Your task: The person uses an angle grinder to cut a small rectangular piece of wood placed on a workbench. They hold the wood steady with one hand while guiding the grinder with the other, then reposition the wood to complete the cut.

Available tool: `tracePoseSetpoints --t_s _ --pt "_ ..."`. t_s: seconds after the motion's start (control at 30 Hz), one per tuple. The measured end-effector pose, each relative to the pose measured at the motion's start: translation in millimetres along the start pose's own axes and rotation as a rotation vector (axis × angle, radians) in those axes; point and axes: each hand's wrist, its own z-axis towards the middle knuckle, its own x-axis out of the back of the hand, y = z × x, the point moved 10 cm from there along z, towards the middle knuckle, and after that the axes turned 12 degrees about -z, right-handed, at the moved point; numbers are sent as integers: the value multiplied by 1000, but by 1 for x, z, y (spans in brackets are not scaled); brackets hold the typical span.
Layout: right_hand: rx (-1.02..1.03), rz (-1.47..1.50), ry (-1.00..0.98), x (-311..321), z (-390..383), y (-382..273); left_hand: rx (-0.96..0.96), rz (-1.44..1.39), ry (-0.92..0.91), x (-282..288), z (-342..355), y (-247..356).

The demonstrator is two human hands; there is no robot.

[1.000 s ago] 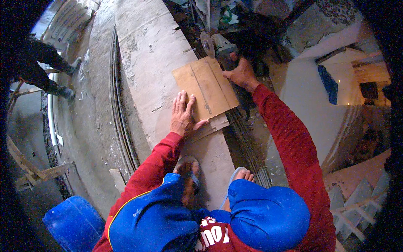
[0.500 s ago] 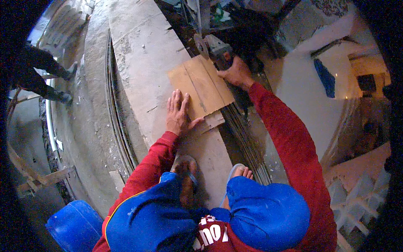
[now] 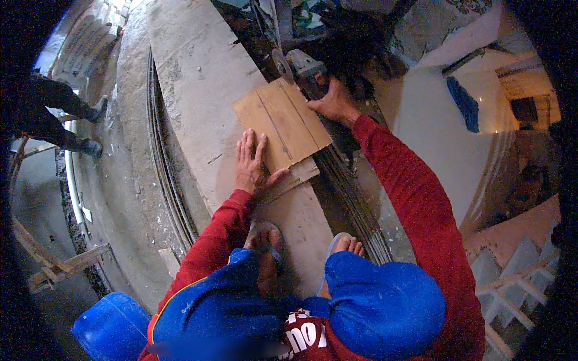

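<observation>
A square tan tile with two dark lines along it lies on a long pale board. Spread flat, my left hand presses on the tile's left edge and the board, its thumb toward the tile's near corner. My right hand is wrapped round an angle grinder, whose round disc stands at the tile's far edge, by the end of the right-hand line. I cannot tell whether the disc touches the tile. Under the tile's near edge shows a thin pale offcut.
My feet in sandals rest on the near end of the board. Long thin strips lie to its right, more strips to its left. A blue barrel stands at lower left. Another person's legs are at far left.
The view has shifted slightly. Both hands, the tile and the grinder keep nearly the same places relative to one another.
</observation>
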Motion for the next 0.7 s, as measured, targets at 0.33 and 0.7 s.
tracePoseSetpoints --t_s 0.33,0.7 --pt "13 59 -43 -17 4 8 -22 11 21 -2 -1 0" --pt "-151 -41 -77 -39 -33 82 -132 5 142 -25 -37 24"
